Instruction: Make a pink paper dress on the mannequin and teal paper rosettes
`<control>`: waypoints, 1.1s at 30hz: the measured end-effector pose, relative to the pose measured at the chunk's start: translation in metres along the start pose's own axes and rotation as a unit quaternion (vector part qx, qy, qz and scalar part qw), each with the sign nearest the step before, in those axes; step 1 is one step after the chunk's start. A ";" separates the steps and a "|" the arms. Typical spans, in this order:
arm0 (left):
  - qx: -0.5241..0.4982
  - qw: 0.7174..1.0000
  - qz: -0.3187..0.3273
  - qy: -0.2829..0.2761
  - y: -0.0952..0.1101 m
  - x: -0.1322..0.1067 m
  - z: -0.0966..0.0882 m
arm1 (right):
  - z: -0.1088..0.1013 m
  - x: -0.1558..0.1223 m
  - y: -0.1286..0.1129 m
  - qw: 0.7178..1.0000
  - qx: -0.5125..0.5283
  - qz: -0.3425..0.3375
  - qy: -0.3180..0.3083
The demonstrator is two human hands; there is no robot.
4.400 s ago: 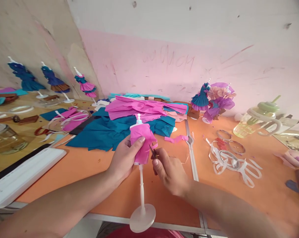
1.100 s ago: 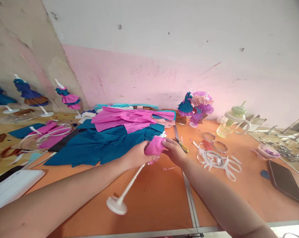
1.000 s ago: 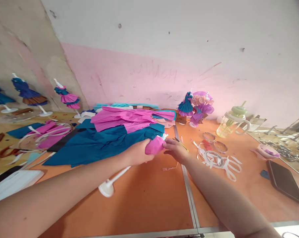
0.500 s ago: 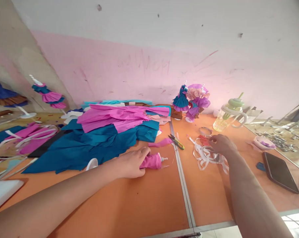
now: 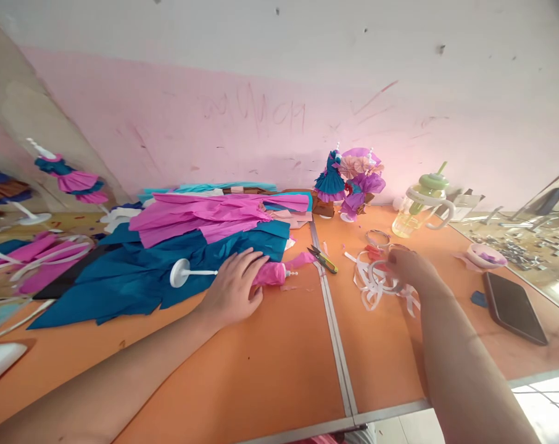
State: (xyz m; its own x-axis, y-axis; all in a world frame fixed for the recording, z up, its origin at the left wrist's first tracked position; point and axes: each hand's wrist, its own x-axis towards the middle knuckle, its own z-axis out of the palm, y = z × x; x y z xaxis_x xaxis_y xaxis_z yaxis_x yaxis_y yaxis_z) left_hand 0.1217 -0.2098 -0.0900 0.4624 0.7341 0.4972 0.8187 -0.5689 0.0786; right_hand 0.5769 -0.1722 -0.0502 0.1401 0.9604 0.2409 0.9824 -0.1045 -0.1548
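A small white mannequin stand wrapped in pink crepe paper lies on its side on the orange table. My left hand rests over it with fingers spread flat, pressing the pink wrap down. My right hand reaches into a tangle of white tape strips and rings, fingers curled on a ring of tape. Small snips with a yellow-green handle lie between the two hands, next to a loose pink scrap.
Teal and pink crepe sheets pile up behind the left hand. Finished paper-dressed mannequins stand by the wall, another mannequin at the left. A handled drinking bottle, a pink dish and a dark phone sit on the right.
The mannequin went from held upright to lying flat under my left hand. My right hand let go of the snips, now on the table, and moved right into the tape strips.
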 end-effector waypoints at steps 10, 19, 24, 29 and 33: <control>-0.113 0.969 0.214 0.052 0.013 -0.016 0.001 | -0.033 -0.014 -0.027 0.922 0.179 -0.024 0.342; -0.161 0.966 0.201 0.019 0.023 -0.013 -0.006 | -0.031 -0.014 -0.029 0.906 0.248 0.031 0.341; -0.308 0.950 0.052 -0.012 0.049 -0.013 -0.019 | -0.028 -0.027 -0.065 0.915 0.268 -0.132 0.270; -0.494 0.866 -0.037 -0.064 0.078 -0.014 -0.022 | -0.034 -0.063 -0.119 0.858 0.198 -0.448 0.159; -0.451 0.885 -0.033 -0.107 0.083 -0.014 -0.021 | -0.033 -0.097 -0.160 0.803 0.132 -0.580 0.031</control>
State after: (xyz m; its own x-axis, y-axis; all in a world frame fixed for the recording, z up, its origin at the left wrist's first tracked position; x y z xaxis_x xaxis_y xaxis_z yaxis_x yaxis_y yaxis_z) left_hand 0.1755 -0.2752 -0.0727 0.5565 0.7752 0.2990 0.2852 -0.5162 0.8076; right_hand 0.4100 -0.2571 -0.0170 -0.8365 0.3566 0.4161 0.3975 0.9175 0.0127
